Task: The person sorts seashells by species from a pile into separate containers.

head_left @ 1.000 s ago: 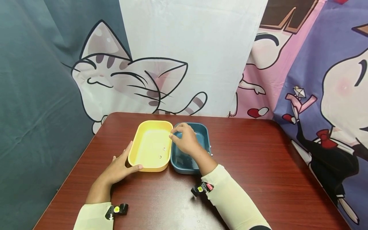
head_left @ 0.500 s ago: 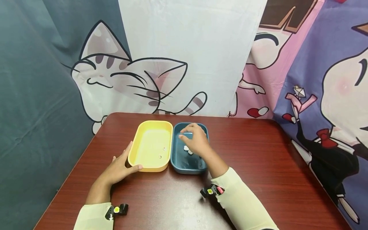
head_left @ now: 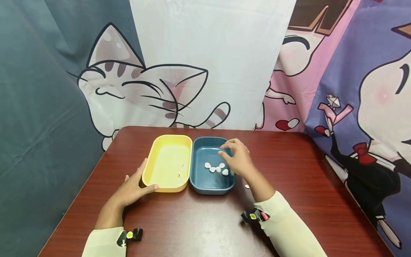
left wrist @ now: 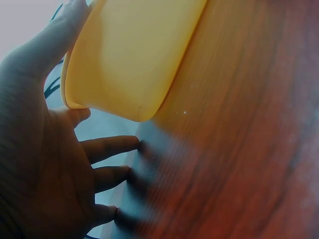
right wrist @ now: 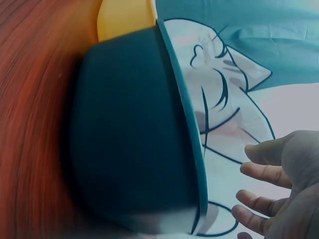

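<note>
My left hand spans the near-left corner of a yellow rectangular tray, thumb at the near edge and forefinger along the left side. In the left wrist view the other fingers are spread beside the tray. A dark blue tray stands against its right side, with several small white pebble-like pieces inside. Over the blue tray's right edge hovers my right hand, fingers loosely bent and apart. Nothing shows between them in the right wrist view. Two small pale pieces lie in the yellow tray.
One white piece lies on the reddish-brown wooden table, right of the blue tray and partly behind my right forearm. A cloth backdrop with cartoon drawings hangs behind the table's far edge.
My right hand has moved right, from the border between the two trays to the blue tray's right edge. More white pieces in the blue tray are uncovered. My left hand stays put.
</note>
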Available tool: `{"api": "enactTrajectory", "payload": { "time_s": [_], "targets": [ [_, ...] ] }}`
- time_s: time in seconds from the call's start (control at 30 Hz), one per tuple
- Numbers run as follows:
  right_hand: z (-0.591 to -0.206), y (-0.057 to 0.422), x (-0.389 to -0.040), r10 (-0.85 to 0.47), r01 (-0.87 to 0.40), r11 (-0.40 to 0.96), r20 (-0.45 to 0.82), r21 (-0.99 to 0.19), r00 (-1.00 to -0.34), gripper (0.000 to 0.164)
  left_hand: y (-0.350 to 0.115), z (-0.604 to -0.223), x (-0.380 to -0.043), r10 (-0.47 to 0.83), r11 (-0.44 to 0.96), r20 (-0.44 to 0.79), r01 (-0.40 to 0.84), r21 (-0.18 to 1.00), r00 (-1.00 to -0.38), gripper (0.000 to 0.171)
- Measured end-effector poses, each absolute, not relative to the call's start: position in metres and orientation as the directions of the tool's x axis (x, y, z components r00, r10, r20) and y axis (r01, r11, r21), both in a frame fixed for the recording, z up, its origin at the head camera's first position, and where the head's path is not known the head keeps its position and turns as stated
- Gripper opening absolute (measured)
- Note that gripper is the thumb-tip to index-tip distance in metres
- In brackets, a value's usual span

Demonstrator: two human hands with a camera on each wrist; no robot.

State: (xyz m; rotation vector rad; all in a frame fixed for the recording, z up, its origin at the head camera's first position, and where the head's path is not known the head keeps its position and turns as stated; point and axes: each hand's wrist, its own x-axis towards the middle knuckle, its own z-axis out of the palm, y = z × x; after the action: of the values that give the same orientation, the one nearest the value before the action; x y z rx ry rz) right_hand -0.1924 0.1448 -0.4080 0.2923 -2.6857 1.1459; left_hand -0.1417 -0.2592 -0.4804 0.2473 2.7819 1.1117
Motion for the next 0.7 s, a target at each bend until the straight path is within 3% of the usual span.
{"api": "enactTrajectory", "payload": {
  "time_s": [0.7],
  "targets": [
    [-0.441,0.203,-0.18,-0.041,-0.24,0.646,0.28,-0.725,-0.959,0.018,-0.259,-0.479,-0.141,0.203,0.717,-0.063,0.104,0.69,-0.977,0.123]
  ]
}}
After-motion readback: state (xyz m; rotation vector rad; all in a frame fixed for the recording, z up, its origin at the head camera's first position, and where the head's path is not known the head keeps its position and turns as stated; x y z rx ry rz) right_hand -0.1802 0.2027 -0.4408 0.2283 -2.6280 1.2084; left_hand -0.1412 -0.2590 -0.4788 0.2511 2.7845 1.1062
